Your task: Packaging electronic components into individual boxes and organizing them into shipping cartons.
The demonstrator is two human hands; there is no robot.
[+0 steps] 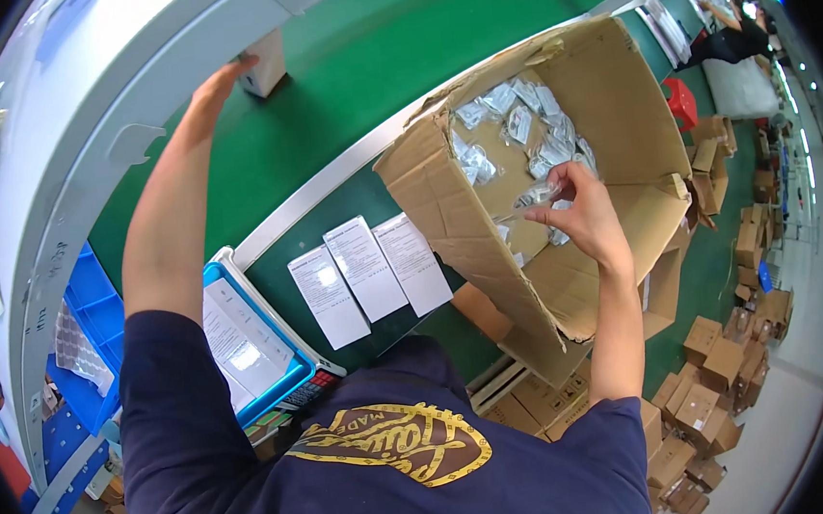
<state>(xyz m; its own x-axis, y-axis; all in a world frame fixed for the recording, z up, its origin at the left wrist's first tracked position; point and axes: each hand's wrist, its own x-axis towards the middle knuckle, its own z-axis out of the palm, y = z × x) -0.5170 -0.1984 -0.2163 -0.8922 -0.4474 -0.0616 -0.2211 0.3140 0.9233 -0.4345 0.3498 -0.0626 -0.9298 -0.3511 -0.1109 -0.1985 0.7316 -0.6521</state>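
Note:
My left hand (pixel 223 78) reaches far forward to a small white box (pixel 266 65) on the green surface. Its fingers are at the box's left side, partly hidden by the grey frame. Inside a large open cardboard carton (pixel 612 96), my right hand (pixel 583 207) pinches a small clear plastic bag (pixel 536 195) between thumb and fingers. Several similar bags with pale contents (pixel 557 139) lie loose in that carton. Between my arms, three white printed boxes (pixel 364 268) lie side by side on the dark green bench.
A blue-rimmed tray (pixel 295 372) holding white boxes sits by my left side, near blue plastic bins (pixel 95 291). The grey metal frame (pixel 150 60) curves past my left arm. Brown cartons (pixel 703 398) are piled on the floor at right. Another person (pixel 733 38) works at far right.

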